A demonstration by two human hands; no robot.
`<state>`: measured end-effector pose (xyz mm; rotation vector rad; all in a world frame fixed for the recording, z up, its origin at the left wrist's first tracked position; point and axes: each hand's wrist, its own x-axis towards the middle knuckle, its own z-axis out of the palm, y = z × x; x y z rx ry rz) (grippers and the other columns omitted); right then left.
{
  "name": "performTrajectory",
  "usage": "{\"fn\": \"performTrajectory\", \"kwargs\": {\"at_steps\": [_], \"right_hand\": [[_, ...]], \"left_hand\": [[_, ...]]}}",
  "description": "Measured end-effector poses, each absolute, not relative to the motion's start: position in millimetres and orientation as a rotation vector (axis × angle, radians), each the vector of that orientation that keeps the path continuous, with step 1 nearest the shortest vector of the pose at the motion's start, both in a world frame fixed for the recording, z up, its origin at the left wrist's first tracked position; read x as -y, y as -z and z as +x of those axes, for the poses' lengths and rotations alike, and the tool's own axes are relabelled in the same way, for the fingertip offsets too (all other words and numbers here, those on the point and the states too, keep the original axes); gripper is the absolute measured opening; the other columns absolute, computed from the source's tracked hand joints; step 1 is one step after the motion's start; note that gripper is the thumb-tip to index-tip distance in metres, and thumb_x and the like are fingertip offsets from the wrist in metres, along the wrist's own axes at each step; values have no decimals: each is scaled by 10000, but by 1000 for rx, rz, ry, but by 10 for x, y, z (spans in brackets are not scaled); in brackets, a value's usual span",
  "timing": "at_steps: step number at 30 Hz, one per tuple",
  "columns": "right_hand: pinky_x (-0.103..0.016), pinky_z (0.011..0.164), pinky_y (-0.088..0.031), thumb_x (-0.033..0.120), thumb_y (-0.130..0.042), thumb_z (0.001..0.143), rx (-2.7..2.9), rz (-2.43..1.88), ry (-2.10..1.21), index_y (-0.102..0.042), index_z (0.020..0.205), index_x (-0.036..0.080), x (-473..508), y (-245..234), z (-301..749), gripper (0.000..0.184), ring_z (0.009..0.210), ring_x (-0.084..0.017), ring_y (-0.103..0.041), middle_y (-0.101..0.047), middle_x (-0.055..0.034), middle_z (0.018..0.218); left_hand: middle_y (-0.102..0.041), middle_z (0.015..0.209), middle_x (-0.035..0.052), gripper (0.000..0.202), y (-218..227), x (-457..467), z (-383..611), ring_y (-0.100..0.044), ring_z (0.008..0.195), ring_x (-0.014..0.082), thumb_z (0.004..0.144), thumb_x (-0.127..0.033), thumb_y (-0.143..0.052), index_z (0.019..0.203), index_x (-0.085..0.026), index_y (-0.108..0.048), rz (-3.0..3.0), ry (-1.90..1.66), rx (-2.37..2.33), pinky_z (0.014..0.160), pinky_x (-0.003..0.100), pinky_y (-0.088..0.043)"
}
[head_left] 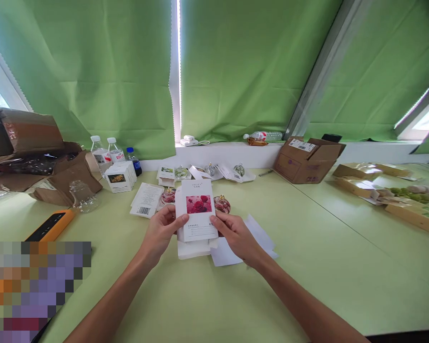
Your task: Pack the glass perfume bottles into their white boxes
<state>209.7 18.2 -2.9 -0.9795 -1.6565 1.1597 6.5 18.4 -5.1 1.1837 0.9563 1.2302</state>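
Note:
Both hands hold a white card box (199, 227) with a picture of red roses, upright in front of me above the table. My left hand (163, 228) grips its left edge, thumb on the front. On its right edge my right hand (235, 234) does the same. Lower flaps of white card stick out beneath the box. Partly hidden behind it stand two glass jars with gold-topped lids and dark red contents, one on the left (168, 196) and one on the right (222, 204). A white paper sheet (259, 236) lies under my right hand, and a flattened barcoded box (146, 200) lies left.
Farther back are small boxes with lidded glass jars (181, 172) and a stack of white boxes (120, 177). Cardboard boxes stand left (64, 178) and right (303, 162). An orange-and-black case (52, 226) and an empty glass jar (83, 196) are at left; trays (414, 216) at far right.

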Motion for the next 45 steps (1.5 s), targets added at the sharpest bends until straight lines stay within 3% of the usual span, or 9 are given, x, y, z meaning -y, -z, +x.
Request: {"fn": "performTrajectory", "kwargs": {"at_steps": [9,19,27,32,35,40,45], "right_hand": [[-303,608,-445,591,-509,835,1622,-983,-1221,-621,761,205,-212,82,2107,409,699,-195,-543,-596,-21,702],[-304,653,-451,472,-552,860,1539,-911,-1361,-593,768,197,-192,29,2089,293,713,-174,-549,-600,-7,738],[-349,731,-497,471,-550,868,1427,-933,-1481,-641,867,194,-204,70,2084,292,751,-178,-583,-635,-13,786],[-361,766,-503,488,-542,870,1476,-900,-1532,-675,852,193,-164,40,2071,324,775,-183,-598,-647,-19,789],[-358,748,-517,531,-548,849,1542,-891,-1549,-702,861,191,-139,43,2038,373,784,-199,-621,-669,-27,785],[-381,750,-545,549,-527,854,1613,-912,-1523,-704,1037,190,-116,46,1996,440,816,-208,-647,-700,-56,880],[-415,842,-521,464,-651,800,1667,-871,-1506,-569,1276,233,-74,23,1959,535,954,-240,-636,-674,-82,1089]], "left_hand": [[-711,1018,76,409,34,-153,119,-667,890,243,664,-368,-781,984,-171,-620,1168,-1322,-994,748,351,-541],[-680,1106,87,357,38,-149,104,-636,988,259,763,-385,-697,1043,-174,-629,1264,-1278,-990,780,331,-524],[-668,1135,82,390,17,-116,111,-613,1038,284,801,-423,-642,1109,-185,-612,1222,-1227,-934,808,351,-515],[-630,1218,74,432,3,-71,138,-575,1119,279,800,-383,-655,1193,-224,-575,1183,-1192,-769,937,380,-461],[-629,1218,75,457,19,-45,156,-565,1136,282,796,-394,-655,1215,-231,-568,1155,-1140,-729,944,379,-454],[-635,1185,79,520,24,-28,178,-590,1078,281,787,-383,-665,1267,-248,-518,1160,-1117,-748,853,361,-486],[-563,1265,102,748,21,-46,197,-579,1091,267,724,-324,-740,1377,-265,-381,1247,-1237,-846,880,358,-480]]}}
